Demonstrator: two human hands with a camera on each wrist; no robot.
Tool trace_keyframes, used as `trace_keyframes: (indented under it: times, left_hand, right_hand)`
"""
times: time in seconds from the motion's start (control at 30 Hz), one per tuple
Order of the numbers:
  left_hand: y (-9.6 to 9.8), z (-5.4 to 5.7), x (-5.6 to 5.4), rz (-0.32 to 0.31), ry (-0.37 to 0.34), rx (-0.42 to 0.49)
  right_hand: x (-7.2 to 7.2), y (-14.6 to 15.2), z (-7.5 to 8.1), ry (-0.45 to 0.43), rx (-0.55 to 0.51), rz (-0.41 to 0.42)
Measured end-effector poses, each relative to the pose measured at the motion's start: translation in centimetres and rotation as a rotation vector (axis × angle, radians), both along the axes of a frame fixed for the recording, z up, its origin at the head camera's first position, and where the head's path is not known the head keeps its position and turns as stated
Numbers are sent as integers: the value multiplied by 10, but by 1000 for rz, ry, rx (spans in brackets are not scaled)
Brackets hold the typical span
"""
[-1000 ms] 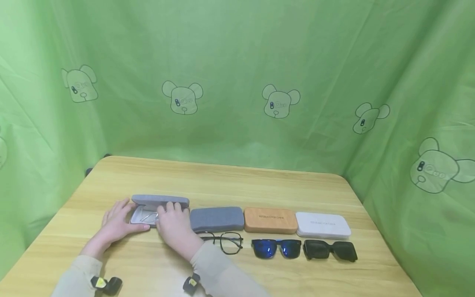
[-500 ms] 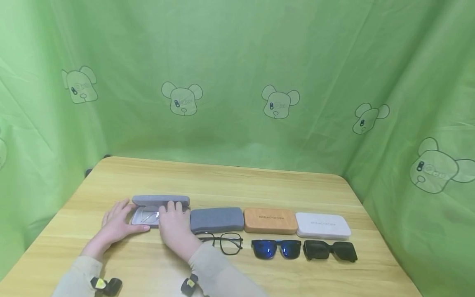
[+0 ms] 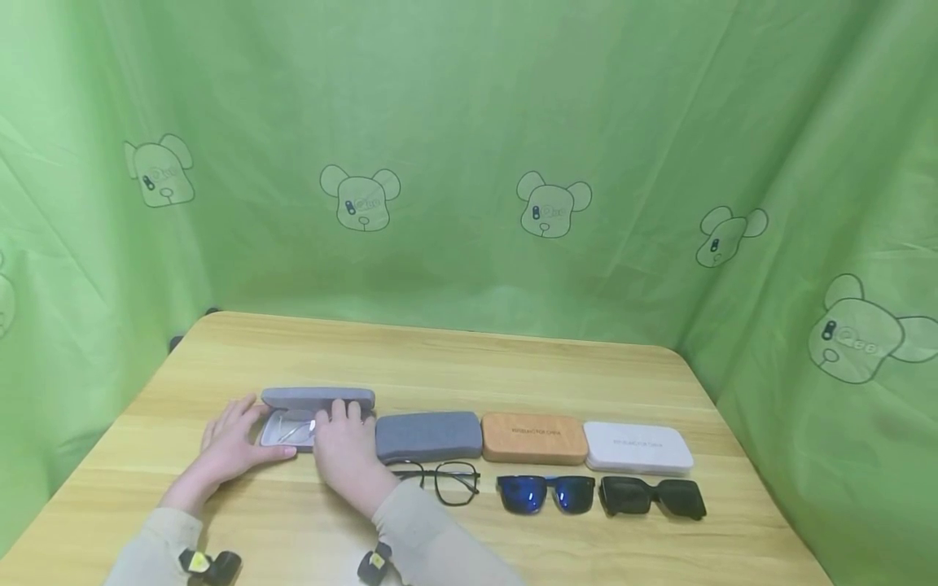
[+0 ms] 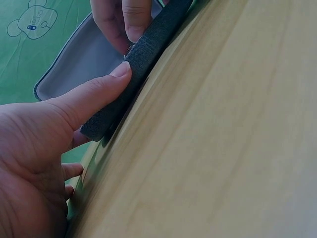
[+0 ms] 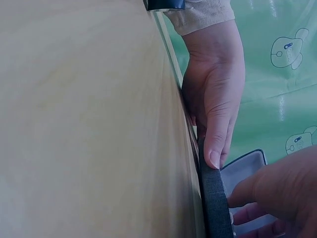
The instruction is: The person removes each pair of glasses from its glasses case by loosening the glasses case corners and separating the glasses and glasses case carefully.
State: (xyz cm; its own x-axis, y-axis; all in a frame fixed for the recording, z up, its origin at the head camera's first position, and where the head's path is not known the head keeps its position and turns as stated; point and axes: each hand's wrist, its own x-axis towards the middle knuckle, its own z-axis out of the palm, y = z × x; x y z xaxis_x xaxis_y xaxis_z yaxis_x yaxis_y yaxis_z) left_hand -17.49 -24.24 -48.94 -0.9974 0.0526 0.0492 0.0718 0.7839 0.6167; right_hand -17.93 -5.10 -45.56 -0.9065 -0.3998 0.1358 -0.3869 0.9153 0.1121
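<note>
A grey glasses case [image 3: 308, 396] stands with its lid up at the left of the row in the head view. Thin-rimmed eyeglasses [image 3: 293, 431] lie inside it, partly covered by my right hand. My left hand [image 3: 230, 448] grips the case's left end, thumb on the front wall, as the left wrist view shows on the dark cloth side [image 4: 146, 57]. My right hand [image 3: 348, 456] reaches into the right half of the case with fingers bent down. Its fingertips pinch at the eyeglasses; in the right wrist view this hand [image 5: 282, 193] is beside the front wall.
To the right stand a dark grey case [image 3: 428, 435], an orange-brown case [image 3: 534, 437] and a white case [image 3: 637, 447], all closed. In front of them lie black-framed glasses [image 3: 456, 483], blue-lensed sunglasses [image 3: 545, 494] and black sunglasses [image 3: 652, 496]. A green curtain [image 3: 454, 268] surrounds the wooden table [image 3: 586, 545].
My right hand has shifted slightly to the right within the case, then stayed nearly still. The left hand keeps its hold on the case's end.
</note>
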Motion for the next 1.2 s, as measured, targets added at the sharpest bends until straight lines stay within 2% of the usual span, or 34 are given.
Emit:
trace_keyframes:
  times: [0.43, 0.77, 1.2]
  left_hand:
    - [-1, 1, -1, 0, -24, 6]
    - [0, 0, 0, 2, -25, -2]
    - [-1, -1, -2, -2, -15, 0]
  right_hand:
    - [-5, -7, -2, 14, -18, -25]
    - [-4, -12, 1, -22, -18, -72]
    - [-5, -11, -1, 1, -54, -68]
